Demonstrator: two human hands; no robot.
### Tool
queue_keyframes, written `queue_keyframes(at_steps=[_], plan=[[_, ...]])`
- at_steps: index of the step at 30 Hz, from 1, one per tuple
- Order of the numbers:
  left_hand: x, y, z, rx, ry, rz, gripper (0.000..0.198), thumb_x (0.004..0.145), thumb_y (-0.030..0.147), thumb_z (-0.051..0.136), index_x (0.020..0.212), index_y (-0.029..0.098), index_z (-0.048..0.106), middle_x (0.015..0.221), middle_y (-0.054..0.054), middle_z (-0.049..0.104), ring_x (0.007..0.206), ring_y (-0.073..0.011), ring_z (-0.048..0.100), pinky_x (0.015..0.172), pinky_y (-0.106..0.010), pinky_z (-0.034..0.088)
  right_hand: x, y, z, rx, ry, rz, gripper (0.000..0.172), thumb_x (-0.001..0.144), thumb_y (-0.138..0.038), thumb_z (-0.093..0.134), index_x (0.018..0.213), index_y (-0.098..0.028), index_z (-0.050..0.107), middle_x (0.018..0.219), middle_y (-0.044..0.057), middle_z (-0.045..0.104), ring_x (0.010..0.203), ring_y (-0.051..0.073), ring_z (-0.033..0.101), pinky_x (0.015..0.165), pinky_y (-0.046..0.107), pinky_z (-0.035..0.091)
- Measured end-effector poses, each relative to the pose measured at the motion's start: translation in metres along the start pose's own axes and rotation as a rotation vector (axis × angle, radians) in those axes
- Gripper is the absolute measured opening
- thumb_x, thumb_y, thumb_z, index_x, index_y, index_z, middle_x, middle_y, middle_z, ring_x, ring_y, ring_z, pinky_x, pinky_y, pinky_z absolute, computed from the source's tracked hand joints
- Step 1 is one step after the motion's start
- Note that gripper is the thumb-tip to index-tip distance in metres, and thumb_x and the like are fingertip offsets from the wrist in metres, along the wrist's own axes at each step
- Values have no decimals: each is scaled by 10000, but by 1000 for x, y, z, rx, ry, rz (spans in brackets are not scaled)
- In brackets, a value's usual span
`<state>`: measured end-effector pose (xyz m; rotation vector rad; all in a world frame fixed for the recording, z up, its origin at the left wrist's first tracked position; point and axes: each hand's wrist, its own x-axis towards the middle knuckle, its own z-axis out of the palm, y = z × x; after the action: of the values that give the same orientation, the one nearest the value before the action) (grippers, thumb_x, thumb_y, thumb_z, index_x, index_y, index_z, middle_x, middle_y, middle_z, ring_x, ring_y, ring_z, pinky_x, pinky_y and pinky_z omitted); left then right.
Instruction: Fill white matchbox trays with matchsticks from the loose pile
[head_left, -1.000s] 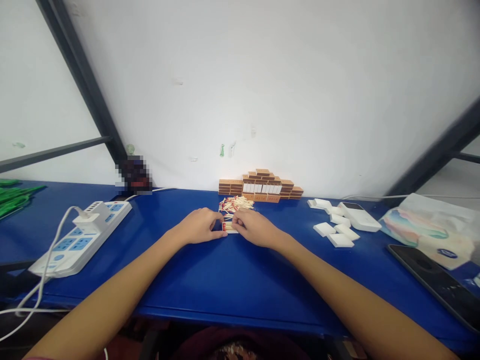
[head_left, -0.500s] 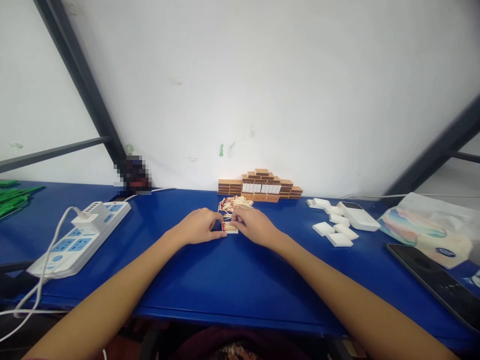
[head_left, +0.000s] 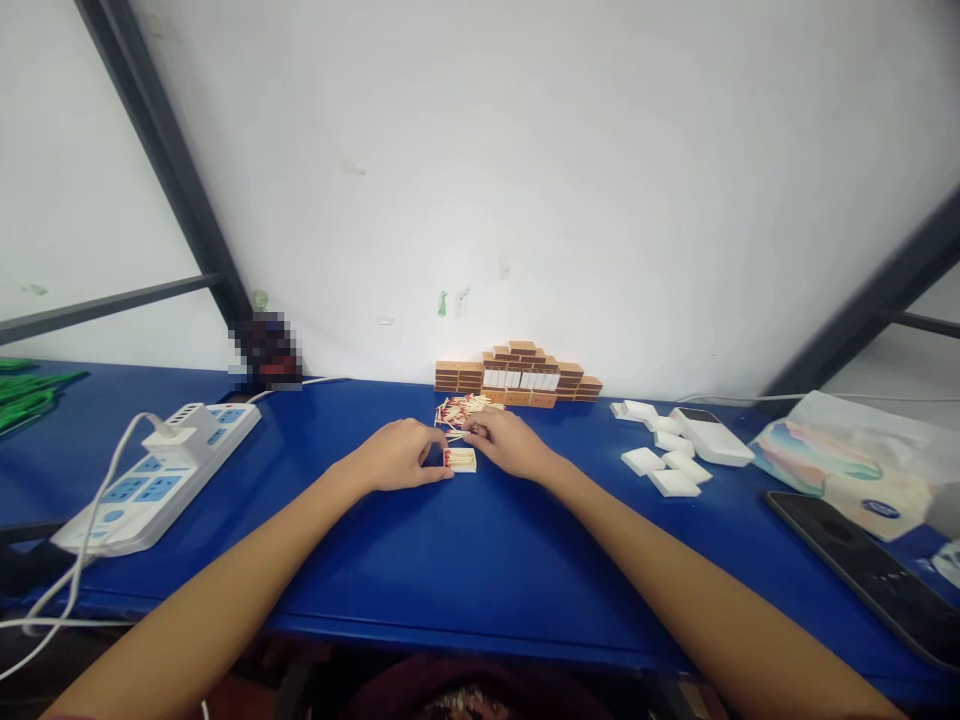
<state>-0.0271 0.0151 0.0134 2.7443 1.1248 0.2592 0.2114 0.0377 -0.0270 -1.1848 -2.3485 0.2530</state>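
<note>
A small white matchbox tray (head_left: 465, 461) with several red-tipped matches in it lies on the blue table. My left hand (head_left: 409, 455) is at its left end, thumb and fingers curved around that end with a gap between them. Just behind the tray, my right hand (head_left: 501, 438) has its fingers pinched together on matches lying between the tray and the pile. The loose pile of matches (head_left: 466, 407) spreads behind both hands. Stacked matchboxes (head_left: 525, 372) stand behind the pile, with several white trays upright among them.
Several white trays (head_left: 673, 483) lie at the right, beside a white device (head_left: 712, 436), a tissue pack (head_left: 847, 460) and a black phone (head_left: 855, 565). A white power strip (head_left: 161, 480) with cables lies at the left. Green items (head_left: 34, 395) are at the far left.
My right hand has moved slightly back from the tray to the matches behind it, uncovering more of the tray. My left hand has hardly moved.
</note>
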Motion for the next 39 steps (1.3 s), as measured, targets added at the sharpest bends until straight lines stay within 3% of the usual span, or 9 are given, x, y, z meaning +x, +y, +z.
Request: queue_keyframes(at_steps=[5,13,21,27,34,39], plan=[[1,-1,1,11,5,-8,347,890,547,655,1017,234,732,683,3,674,635,-177,616,577,-278,330,7,-5,6,16,-19,105,141,962,-242,638,845,-164,635,822,13,635,741,131,524,653,239,320],[1,-2,1,10,5,-6,337,892,534,660,1041,240,732,692,5,682,652,-178,630,591,-275,341,-2,1,-13,52,-154,285,179,934,-285,655,793,-175,660,678,-16,628,629,131,534,589,249,317],[1,-2,1,-10,-7,-16,344,895,535,653,1045,236,731,695,5,684,642,-176,631,578,-272,338,1,-4,-11,53,-90,314,153,926,-276,647,810,-179,665,692,-18,632,624,126,531,587,244,332],[1,-3,2,-5,3,-13,364,893,557,651,1044,235,728,706,5,685,629,-170,621,568,-273,334,1,-8,-14,30,-161,354,207,918,-282,675,742,-174,663,670,-2,631,626,130,527,564,245,321],[1,-2,1,-17,-5,-21,374,891,563,643,1040,231,730,701,2,680,628,-170,628,571,-277,345,0,2,-14,28,-175,324,263,892,-403,720,764,-178,675,661,-9,610,623,133,506,564,245,315],[1,-2,1,-11,-3,-23,364,894,556,646,1041,234,729,701,6,682,628,-169,620,567,-271,334,-1,1,-14,-11,-180,292,218,925,-338,689,775,-181,667,740,17,662,690,150,565,607,248,350]])
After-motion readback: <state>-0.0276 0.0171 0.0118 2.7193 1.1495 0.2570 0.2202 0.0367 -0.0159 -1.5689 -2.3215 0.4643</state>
